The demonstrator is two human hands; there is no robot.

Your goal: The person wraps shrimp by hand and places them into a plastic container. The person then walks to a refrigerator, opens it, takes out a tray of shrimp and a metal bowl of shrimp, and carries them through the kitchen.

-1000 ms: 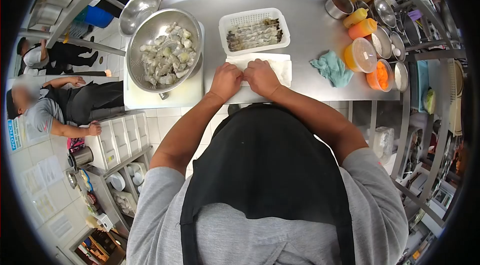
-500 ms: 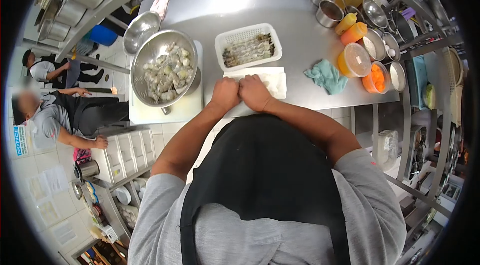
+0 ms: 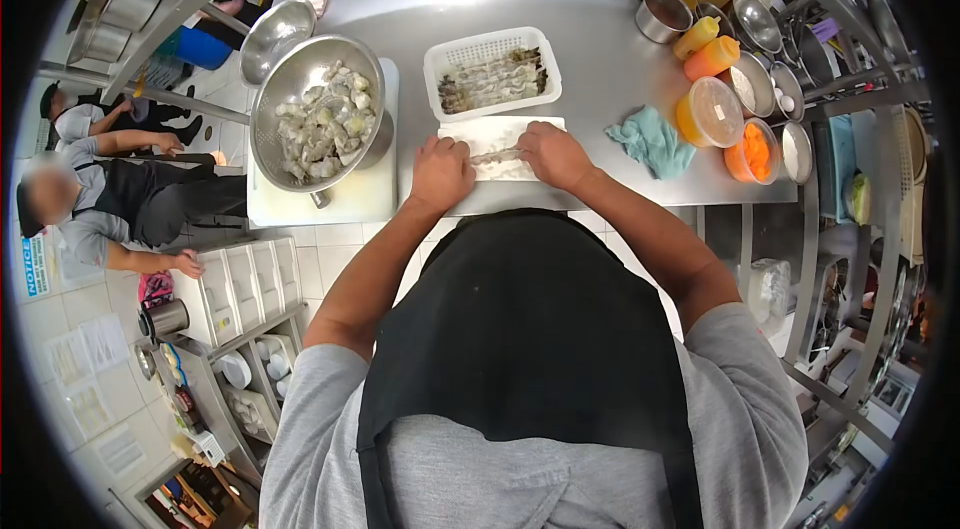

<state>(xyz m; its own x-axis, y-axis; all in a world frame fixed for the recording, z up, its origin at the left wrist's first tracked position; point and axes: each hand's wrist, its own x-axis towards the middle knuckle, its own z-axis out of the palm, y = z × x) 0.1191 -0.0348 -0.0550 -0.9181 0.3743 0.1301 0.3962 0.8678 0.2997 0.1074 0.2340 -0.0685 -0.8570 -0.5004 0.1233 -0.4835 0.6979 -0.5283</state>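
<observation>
Whereas they touched a moment ago, we find the left grip (image 3: 443, 172) and right grip (image 3: 555, 157) parted, pinching opposite ends of a shrimp (image 3: 495, 158), which now runs exposed lengthwise over the white sheet (image 3: 490, 132) on the bench (image 3: 590, 29).

Has the left hand (image 3: 443, 172) and right hand (image 3: 556, 157) spread apart now, after keeping them bunched side by side in both earlier pictures. Holds between their fingertips a slim greyish shrimp-like piece (image 3: 496, 157), newly in sight along its middle. Leaves the middle of the white pad (image 3: 492, 133) bare to view between the separated hands, with the right one placed farther right across it than before.
</observation>
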